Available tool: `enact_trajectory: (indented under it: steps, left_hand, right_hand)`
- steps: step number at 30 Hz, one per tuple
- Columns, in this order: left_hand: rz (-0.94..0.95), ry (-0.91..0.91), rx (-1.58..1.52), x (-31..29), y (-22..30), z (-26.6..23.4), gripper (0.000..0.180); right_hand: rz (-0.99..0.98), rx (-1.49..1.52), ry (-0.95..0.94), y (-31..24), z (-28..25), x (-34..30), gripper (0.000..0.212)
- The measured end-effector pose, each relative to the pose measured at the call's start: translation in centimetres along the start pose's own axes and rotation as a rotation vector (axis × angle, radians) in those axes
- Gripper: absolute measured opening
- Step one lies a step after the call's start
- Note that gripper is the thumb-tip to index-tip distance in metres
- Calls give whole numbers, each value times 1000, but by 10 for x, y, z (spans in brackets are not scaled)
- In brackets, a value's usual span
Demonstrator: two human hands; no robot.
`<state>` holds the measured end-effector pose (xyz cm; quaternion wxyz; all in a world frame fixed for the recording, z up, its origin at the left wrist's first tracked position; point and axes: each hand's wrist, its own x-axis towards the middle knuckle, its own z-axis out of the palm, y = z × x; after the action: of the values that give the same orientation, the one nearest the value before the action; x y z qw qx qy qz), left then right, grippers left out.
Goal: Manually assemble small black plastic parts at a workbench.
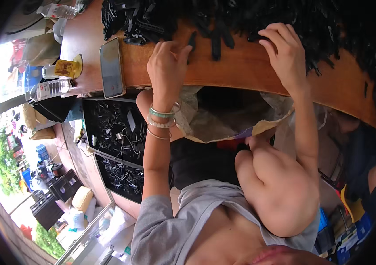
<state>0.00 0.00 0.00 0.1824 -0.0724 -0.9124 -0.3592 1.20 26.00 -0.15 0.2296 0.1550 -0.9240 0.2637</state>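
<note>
My left hand (166, 62), with bracelets at the wrist, is over the table with its fingers curled. A small black plastic piece (192, 40) shows at its thumb tip and appears pinched there. To the right, my right hand (286, 53) has its thumb and forefinger bent around the end of another black plastic piece (253, 36). Between the hands, several dark elongated pieces (215, 46) lie at the near edge of a large black heap (245, 15). What kind of parts these are cannot be made out.
A phone (112, 66) lies on the wooden table (139, 73) left of my left hand. Farther left are a yellow cup (67, 68) and plastic bottles (48, 89). An open sack (205, 132) hangs below the table edge. Black trays (124, 170) hold parts and cables. Another person's arm (375, 174) shows at right.
</note>
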Motion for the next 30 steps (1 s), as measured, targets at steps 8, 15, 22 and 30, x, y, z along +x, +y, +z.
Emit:
enact_trajectory:
  steps: [8,15,22,30]
  left_hand:
    - [-103,49,-258,-22,5,15,11]
    - [-172,-85,-495,-57,51,5,10]
    - [-452,-297,-863,-62,54,5,12]
    - [-574,-331,-984,-64,60,8,13]
  right_hand:
    - [-137,-284,57,6,8,7,22]
    - [-155,-324,109,9,9,1,22]
    - [-28,-206,213,0,14,-13,21]
    - [71,195,363,-14,0,-10,18]
